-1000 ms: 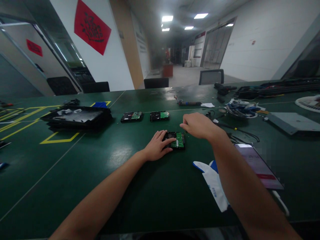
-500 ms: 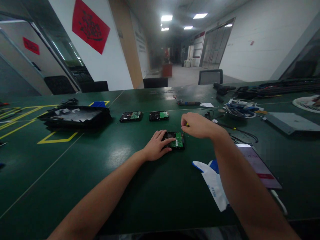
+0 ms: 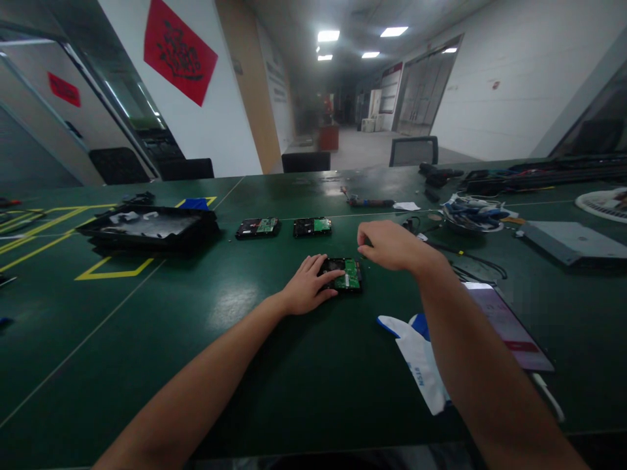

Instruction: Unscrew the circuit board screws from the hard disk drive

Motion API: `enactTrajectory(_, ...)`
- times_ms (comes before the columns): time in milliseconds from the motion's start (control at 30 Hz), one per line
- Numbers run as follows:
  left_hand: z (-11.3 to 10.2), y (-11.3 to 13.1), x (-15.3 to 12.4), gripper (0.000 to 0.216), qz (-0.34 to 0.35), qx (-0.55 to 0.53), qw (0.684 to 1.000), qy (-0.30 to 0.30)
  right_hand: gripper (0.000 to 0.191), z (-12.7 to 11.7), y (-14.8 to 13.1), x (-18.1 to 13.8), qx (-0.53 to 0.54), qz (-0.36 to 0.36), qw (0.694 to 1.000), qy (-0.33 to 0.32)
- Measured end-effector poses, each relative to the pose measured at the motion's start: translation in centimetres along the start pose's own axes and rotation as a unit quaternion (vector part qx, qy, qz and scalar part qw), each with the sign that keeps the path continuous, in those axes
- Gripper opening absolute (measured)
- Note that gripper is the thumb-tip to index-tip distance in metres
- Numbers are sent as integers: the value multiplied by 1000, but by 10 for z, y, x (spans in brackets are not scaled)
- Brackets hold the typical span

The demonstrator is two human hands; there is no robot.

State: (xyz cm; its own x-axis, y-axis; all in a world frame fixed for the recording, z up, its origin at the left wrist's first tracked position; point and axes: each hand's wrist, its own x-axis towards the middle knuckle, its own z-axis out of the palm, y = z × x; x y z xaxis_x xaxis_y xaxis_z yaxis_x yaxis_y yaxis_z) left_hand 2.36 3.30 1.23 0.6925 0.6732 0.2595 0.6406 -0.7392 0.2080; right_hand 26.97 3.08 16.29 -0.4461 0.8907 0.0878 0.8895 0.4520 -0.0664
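A hard drive (image 3: 349, 275) with its green circuit board facing up lies on the green table (image 3: 245, 365) in front of me. My left hand (image 3: 307, 288) rests flat on the drive's left half, fingers spread and pressing on it. My right hand (image 3: 389, 245) hovers just above and right of the drive's far corner. Its fingers are curled into a pinch pointing down, and whatever sits between the fingertips is hidden.
Two more hard drives (image 3: 258, 227) (image 3: 312, 226) lie farther back, beside a black tray (image 3: 147, 228) at the left. A white and blue glove (image 3: 416, 356) and a flat pinkish device (image 3: 504, 323) lie under my right arm. A screwdriver (image 3: 369, 203), a cable pile (image 3: 473, 214) and a grey plate (image 3: 571, 240) are at the back right.
My right hand has tightened from a loose reach into a pinch and stayed over the drive's far right corner; a yellow speck at its fingertips half a second ago is hidden now. My left hand has not moved.
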Motion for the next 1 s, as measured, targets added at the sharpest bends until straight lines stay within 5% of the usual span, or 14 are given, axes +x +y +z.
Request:
enactTrajectory(133, 0, 1, 0, 55, 1, 5, 1000, 0, 20, 2, -1, 1, -18, 55, 998, 17)
enactTrajectory(300, 2, -1, 1, 54, 4, 4, 1000, 4, 19, -3, -7, -2, 22, -51, 998, -8)
enactTrajectory(567, 1, -1, 0, 54, 3, 7, 1000, 0, 18, 0, -6, 1, -19, 48, 998, 20)
enactTrajectory(800, 0, 0, 0, 55, 5, 19, 1000, -5, 16, -2, -4, -2, 41, -70, 997, 3)
enactTrajectory(1000, 2, -2, 0, 56, 7, 19, 1000, -4, 20, 5, 4, 4, -2, 46, 999, 16)
